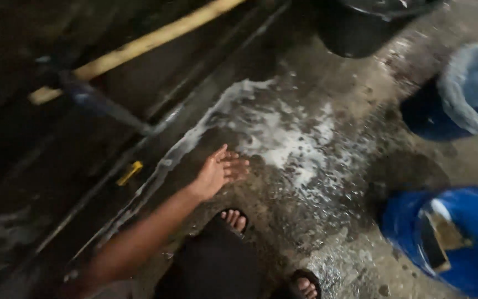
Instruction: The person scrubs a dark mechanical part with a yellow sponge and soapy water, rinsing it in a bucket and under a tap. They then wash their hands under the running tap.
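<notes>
My left hand [221,168] reaches out from the lower left over a wet concrete floor [327,99]. Its palm is turned up, the fingers are spread, and it holds nothing. White soapy foam [275,138] lies on the floor just beyond the fingertips. Below the hand are my feet in dark sandals, one foot [234,219] close under the wrist and the other foot [305,286] at the bottom edge. My right hand is out of sight.
A blue bucket [471,260] holding a flat tool stands at the lower right. Another blue tub [443,111] with a pale liner sits at the right edge. A black bucket [355,30] is at the top. A wooden pole [139,47] slants across the dark upper left. A small yellow object [130,173] lies by a floor channel.
</notes>
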